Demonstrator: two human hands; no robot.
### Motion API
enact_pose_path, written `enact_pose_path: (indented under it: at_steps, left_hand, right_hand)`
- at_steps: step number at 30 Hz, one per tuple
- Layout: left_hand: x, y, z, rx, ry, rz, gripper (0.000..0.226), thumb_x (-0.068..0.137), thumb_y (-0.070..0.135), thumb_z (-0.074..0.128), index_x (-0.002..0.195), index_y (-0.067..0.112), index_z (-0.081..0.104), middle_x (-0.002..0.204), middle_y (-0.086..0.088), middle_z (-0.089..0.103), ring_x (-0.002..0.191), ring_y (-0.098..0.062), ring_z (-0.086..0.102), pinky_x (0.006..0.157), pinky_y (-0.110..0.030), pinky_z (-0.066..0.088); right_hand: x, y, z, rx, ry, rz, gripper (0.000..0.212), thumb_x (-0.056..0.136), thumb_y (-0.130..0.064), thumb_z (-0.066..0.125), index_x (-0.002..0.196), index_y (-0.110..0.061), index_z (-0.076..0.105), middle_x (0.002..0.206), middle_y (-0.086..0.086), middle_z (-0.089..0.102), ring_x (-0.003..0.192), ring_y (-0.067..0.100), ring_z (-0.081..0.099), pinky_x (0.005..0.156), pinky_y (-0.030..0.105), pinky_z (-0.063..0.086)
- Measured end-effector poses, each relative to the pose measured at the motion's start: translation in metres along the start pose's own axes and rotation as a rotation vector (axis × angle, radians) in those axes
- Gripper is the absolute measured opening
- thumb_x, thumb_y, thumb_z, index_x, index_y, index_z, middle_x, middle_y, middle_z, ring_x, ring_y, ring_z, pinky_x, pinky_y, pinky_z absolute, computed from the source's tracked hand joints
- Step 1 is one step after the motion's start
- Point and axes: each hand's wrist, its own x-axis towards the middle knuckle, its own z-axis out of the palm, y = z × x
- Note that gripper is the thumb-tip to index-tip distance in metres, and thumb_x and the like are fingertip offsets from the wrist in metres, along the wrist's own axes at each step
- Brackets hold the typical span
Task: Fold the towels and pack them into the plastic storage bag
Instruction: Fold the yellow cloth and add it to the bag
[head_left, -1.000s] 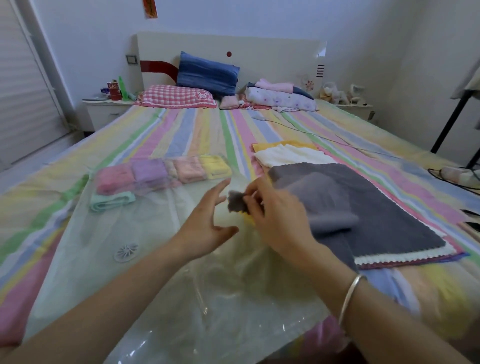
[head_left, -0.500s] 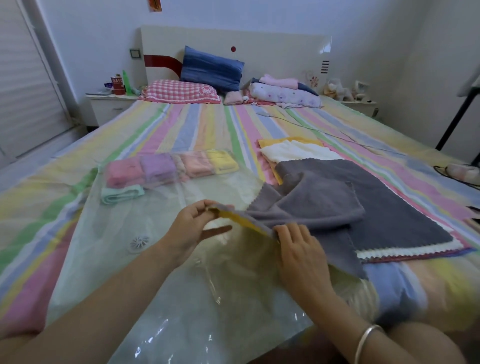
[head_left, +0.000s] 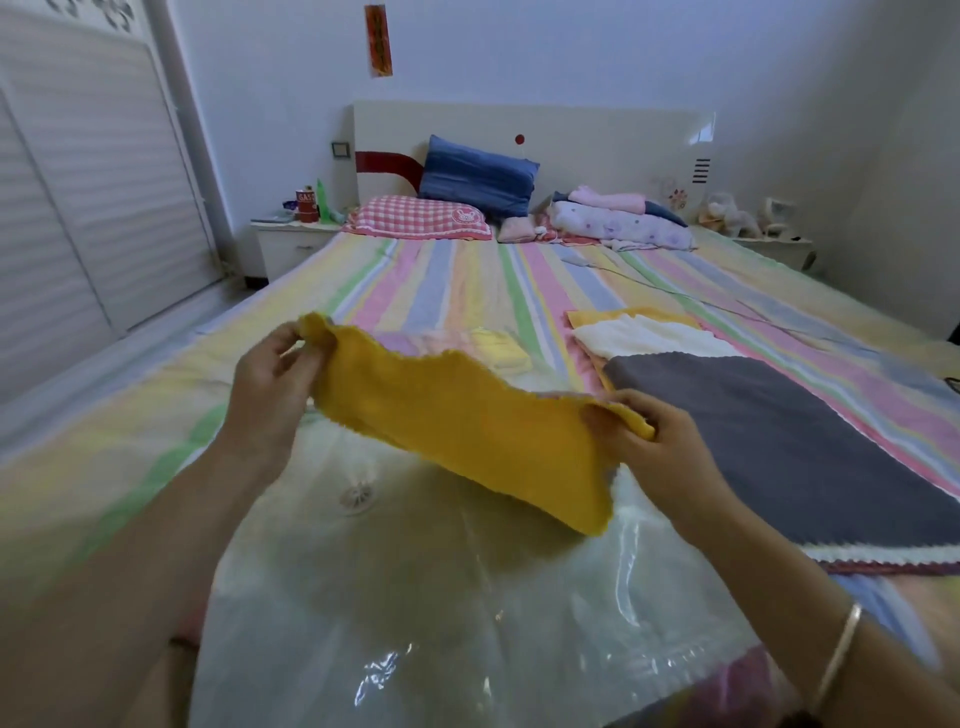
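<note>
- Our fingers (head_left: 613, 415) on the right hand (head_left: 660, 452) pinch one top corner of the yellow towel (head_left: 467, 431), thumb over the fabric, the other fingers curled behind it.
- Our left hand (head_left: 270, 384) does the same at the opposite corner, fingertips clenched on the cloth and raised a little higher than the right.
- Between the two grips the yellow towel hangs spread out in the air, its upper edge wavy and slack, its lower edge drooping close to the plastic storage bag (head_left: 441, 623); we cannot tell whether it touches.
- The plastic storage bag lies flat on the striped bedspread (head_left: 441, 280) right under our arms, with its round valve (head_left: 357, 492) showing below the towel.
- Beyond the held cloth, a few small folded towels (head_left: 498, 349) in pale colours seem to sit at the far end of the bag; the towel hides most of them, so we cannot count them.
- To the right, just beside the bag, a grey towel (head_left: 779, 441) lies flat on top of a stack of unfolded ones, and a white towel (head_left: 649, 335) lies past it.
- We judge the task partly done: some towels look packed, this one is not yet folded, and the stack remains.
</note>
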Motion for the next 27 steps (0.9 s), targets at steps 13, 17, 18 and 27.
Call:
enact_pose_path:
  at_steps: [13,17,18,27]
  left_hand:
    - [-0.089,-0.076,-0.013,0.656,-0.673,-0.530,0.022,0.096,0.035,0.055,0.105,0.017,0.064,0.093,-0.016,0.064,0.083,-0.029,0.063,0.078,-0.042,0.049]
    - [-0.068,-0.080,0.004,0.610,-0.484,-0.372,0.022,0.099,0.032,0.051,0.108,0.013,0.056,0.075,0.001,0.050,0.062,-0.010,0.045,0.060,-0.024,0.035]
    - [-0.062,-0.081,0.009,0.611,-0.441,-0.322,0.021,0.099,0.031,0.051,0.101,0.011,0.057,0.066,0.003,0.042,0.056,-0.009,0.040,0.055,-0.024,0.032]
    - [-0.016,-0.123,0.036,0.861,-0.292,-0.219,0.013,0.093,0.034,0.061,0.089,0.022,0.063,0.091,0.004,0.063,0.088,-0.021,0.060,0.074,-0.036,0.048]
  right_hand:
    - [-0.025,0.011,-0.025,-0.834,-0.937,0.469,0.031,0.089,-0.046,0.061,0.116,-0.031,0.060,0.105,-0.017,0.058,0.096,0.005,0.058,0.088,0.023,0.048]
    - [-0.014,0.036,-0.039,-0.796,-0.737,0.446,0.010,0.090,-0.049,0.058,0.090,-0.039,0.056,0.092,-0.014,0.058,0.085,0.008,0.058,0.075,0.023,0.047]
    - [-0.009,0.044,-0.041,-0.769,-0.615,0.429,0.011,0.091,-0.047,0.058,0.090,-0.036,0.057,0.094,-0.010,0.061,0.085,0.010,0.059,0.076,0.025,0.048]
    - [0.013,0.109,-0.032,-0.914,-0.220,0.329,0.018,0.093,-0.041,0.058,0.096,-0.024,0.063,0.097,-0.006,0.055,0.077,0.015,0.055,0.059,0.027,0.041]
